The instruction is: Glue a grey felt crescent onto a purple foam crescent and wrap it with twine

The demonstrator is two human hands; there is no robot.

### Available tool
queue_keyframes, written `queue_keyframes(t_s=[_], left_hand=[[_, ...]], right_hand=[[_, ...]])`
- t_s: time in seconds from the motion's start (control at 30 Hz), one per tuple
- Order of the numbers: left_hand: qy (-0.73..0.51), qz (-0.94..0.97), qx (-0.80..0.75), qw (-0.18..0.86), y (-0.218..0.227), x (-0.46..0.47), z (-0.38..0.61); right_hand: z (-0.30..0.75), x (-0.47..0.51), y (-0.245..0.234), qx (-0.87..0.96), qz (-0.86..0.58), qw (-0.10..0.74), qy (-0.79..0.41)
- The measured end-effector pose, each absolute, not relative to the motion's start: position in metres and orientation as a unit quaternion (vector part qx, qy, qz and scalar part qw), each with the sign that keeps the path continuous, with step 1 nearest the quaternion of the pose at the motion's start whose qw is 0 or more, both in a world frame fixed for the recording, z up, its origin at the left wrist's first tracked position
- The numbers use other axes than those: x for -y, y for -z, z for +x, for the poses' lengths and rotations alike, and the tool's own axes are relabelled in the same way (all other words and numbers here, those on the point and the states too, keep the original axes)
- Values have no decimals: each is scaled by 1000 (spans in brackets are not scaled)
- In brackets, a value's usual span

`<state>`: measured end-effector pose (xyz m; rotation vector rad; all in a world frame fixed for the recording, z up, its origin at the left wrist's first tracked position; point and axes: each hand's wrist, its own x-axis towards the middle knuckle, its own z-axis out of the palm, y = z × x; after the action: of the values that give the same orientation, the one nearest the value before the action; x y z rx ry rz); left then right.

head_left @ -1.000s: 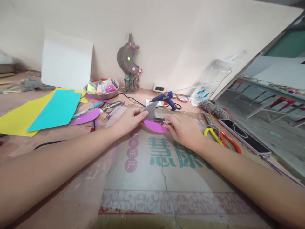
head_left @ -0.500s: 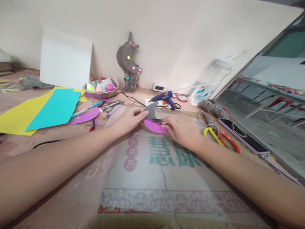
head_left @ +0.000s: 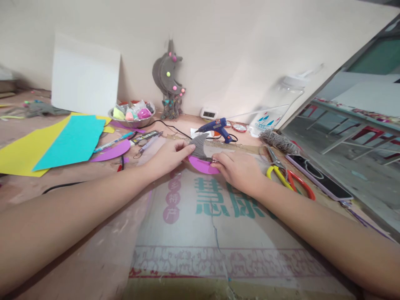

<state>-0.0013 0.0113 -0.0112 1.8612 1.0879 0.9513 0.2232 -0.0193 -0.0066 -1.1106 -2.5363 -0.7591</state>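
Note:
My left hand is closed, its thumb and fingers pinching a grey yarn-wrapped crescent. Under the crescent's lower edge shows a rounded purple sheet, lying against it. On the other side, my right hand is closed around a small shiny metal tool by the right end of the purple sheet; most of the tool is hidden by the fingers, and its kind is unclear. Just behind the crescent lies a blue glue gun, its nozzle pointing left.
Yellow-and-red-handled pliers, a phone and grey yarn lie right. Turquoise and yellow sheets are left, near a bowl. A grey moon ornament stands against the wall beside a clock; a bottle stands right.
Both hands keep nearly the same place and grip. The crescent and purple sheet have barely shifted; the whole view has moved very slightly.

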Motion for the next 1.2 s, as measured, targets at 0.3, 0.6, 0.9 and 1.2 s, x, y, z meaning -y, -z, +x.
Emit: queue_keyframes(t_s=[0.3, 0.6, 0.9, 1.2], left_hand=[[-384, 718, -434, 385, 7, -10, -2], [-387, 692, -434, 428, 8, -8, 0], [-363, 694, -412, 466, 2, -6, 1], [-374, 671, -399, 500, 2, -7, 2]], right_hand=[[218, 36, -3, 901, -289, 179, 269], [210, 41, -11, 889, -332, 301, 96], [210, 18, 0, 682, -459, 362, -440], [225, 9, -4, 539, -396, 350, -656]])
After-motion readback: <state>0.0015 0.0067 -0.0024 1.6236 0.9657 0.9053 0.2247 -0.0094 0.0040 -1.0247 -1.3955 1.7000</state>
